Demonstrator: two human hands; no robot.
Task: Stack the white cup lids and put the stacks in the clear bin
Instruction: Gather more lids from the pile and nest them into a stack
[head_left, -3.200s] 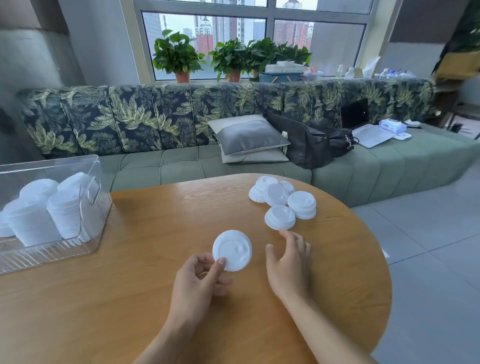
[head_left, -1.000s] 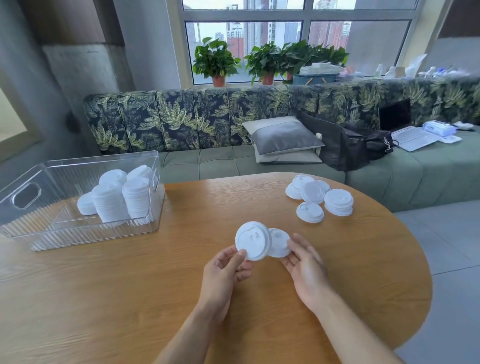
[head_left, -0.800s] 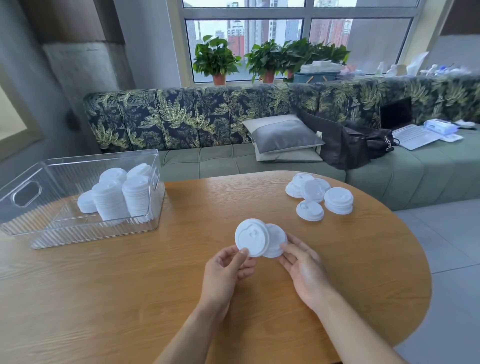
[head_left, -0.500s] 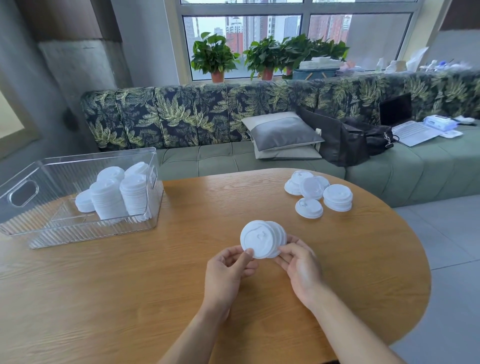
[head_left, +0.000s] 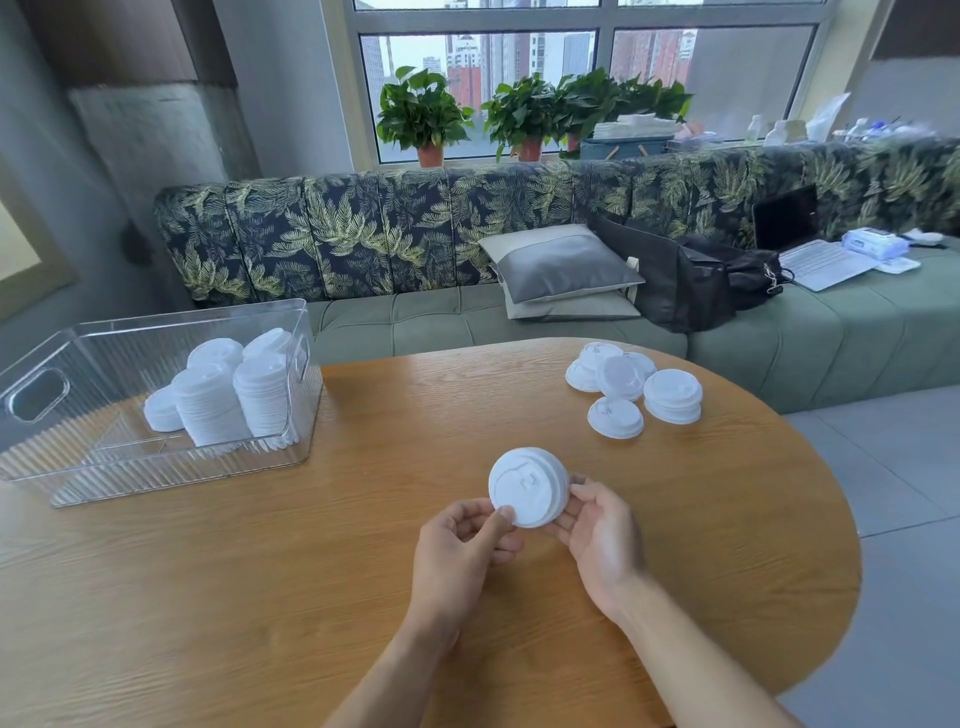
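Above the middle of the wooden table I hold a short stack of white cup lids (head_left: 527, 486) on edge, its top facing me. My left hand (head_left: 462, 551) pinches its lower left rim. My right hand (head_left: 597, 530) grips its right side from behind. Several loose white lids (head_left: 631, 387) lie in a cluster at the table's far right. The clear bin (head_left: 156, 467) stands on the table's left side, with several tall stacks of white lids (head_left: 228, 395) inside it.
The round wooden table (head_left: 337, 571) ends close to my right, with grey floor tiles (head_left: 893, 467) beyond. A green sofa (head_left: 467, 322) with a grey pillow, a black bag and a laptop runs behind the table. Potted plants stand on the window sill.
The lid in my right hand has slid behind the lid in my left hand, and the two now sit together as one stack. Earlier my right hand took that lid from the cluster.
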